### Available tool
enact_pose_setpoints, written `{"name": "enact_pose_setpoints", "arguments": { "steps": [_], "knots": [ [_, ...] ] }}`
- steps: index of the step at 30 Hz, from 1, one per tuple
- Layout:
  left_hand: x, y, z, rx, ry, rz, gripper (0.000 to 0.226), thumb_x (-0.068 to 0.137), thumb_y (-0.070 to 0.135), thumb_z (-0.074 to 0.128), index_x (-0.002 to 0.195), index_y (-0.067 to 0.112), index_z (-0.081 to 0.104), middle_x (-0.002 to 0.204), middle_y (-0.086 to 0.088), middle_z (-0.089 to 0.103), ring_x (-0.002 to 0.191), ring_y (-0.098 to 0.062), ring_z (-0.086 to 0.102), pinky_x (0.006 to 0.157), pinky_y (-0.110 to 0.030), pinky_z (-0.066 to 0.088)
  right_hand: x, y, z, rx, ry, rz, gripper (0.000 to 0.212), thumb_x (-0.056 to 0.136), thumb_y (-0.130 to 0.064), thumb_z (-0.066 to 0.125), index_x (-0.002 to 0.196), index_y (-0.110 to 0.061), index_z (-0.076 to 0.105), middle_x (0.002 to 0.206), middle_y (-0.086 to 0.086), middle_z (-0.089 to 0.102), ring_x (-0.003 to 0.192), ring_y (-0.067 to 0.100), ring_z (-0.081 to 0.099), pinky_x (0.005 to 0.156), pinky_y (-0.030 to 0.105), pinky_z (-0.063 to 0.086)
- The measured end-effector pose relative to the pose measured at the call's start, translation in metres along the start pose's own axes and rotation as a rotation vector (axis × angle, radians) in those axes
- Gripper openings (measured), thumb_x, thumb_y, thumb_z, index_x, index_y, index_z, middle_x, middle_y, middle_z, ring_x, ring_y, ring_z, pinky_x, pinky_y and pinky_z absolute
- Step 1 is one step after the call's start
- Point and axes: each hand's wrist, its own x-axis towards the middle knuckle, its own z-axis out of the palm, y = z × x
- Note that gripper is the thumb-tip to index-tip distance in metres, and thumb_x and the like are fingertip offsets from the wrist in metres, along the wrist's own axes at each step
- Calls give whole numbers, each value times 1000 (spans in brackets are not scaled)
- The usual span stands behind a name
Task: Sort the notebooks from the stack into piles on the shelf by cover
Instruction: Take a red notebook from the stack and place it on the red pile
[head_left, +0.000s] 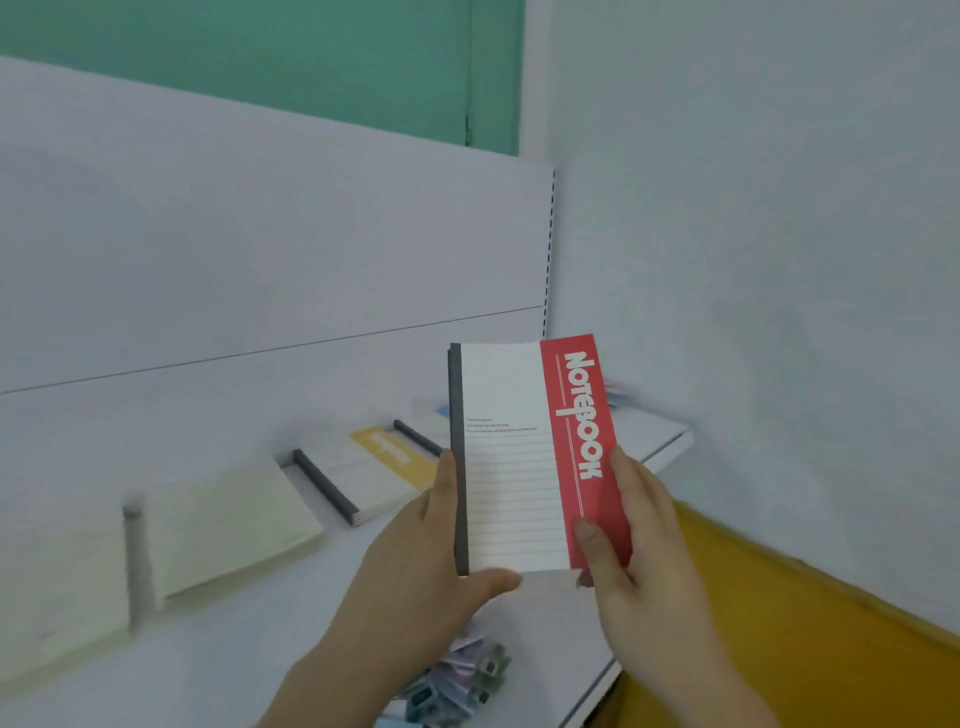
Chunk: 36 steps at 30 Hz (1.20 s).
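I hold a notebook (519, 467) upright in front of me, above the white shelf (291, 613). Its cover is white with ruled lines, a dark spine on the left and a red band reading NOTEBOOK on the right. My left hand (415, 561) grips its spine edge and bottom, thumb under the lower edge. My right hand (634, 551) grips the red side, thumb on the cover. On the shelf lie a yellow-banded notebook (384, 462) with a dark spine, a cream notebook (228, 525) and another pale one (57, 587) at the far left.
Another notebook's dark spine (418, 436) shows behind the held one, and a blue-and-red corner (618, 395) lies at the shelf's far right. Small pastel items (467, 680) sit at the shelf's front edge. A white wall stands on the right; yellow surface (805, 639) below.
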Motion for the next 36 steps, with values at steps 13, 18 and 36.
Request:
{"name": "enact_pose_setpoints", "arguments": {
  "steps": [13, 18, 36],
  "knots": [
    [144, -1, 130, 254, -1, -51, 104, 85, 67, 58, 156, 33, -10, 131, 17, 51, 101, 1, 40, 85, -13, 37, 137, 125, -53, -449, -254, -44, 85, 94, -50, 53, 148, -46, -12, 150, -26, 0, 130, -2, 31, 106, 20, 38],
    [212, -17, 159, 313, 37, -121, 97, 88, 62, 57, 156, 29, -4, 136, 13, 50, 120, -7, 47, 95, -22, 44, 217, 161, -48, -590, -293, -132, 88, 90, -59, 50, 152, -39, -8, 158, -18, 4, 145, 5, 17, 115, 33, 31],
    [326, -48, 219, 834, -98, -523, 69, 93, 69, 41, 143, 23, 36, 124, 2, 59, 116, -19, 50, 94, -34, 44, 435, 278, 25, -466, -689, -716, 82, 85, -66, 56, 152, -29, 26, 153, -12, 32, 142, 12, 23, 115, 23, 13]
  ]
}}
